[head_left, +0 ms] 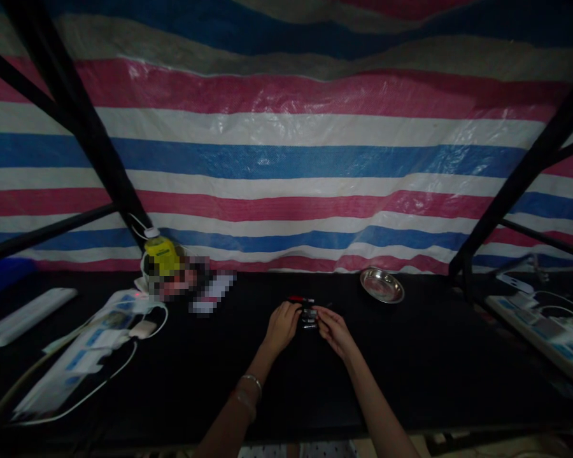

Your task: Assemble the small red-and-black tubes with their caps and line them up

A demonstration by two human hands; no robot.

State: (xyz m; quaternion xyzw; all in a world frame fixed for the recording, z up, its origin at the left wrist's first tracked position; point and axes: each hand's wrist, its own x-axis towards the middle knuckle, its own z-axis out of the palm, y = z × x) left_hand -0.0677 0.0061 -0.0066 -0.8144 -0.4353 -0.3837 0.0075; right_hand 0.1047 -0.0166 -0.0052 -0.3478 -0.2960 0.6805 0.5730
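Observation:
On the black table, my left hand point(281, 327) rests with its fingers curled and pressed together at the left side of some small shiny metal pieces point(309, 320). From the right, my right hand point(335, 331) reaches to the same pieces, thumb and fingers closed in a pinch. What either hand holds is too small and dark to make out. Just beyond my fingertips lies a thin red item with a silvery end point(300, 299), shaped like a pen. A bracelet point(253, 383) circles my left wrist.
A round metal dish point(382, 285) stands back right. At left are a white power strip point(83, 356) with plugs and cables, a yellow bottle point(163, 254) and a blurred-out pale item point(213, 294). Another cabled strip point(547, 318) lies right. A striped sheet point(286, 159) hangs behind, between black posts.

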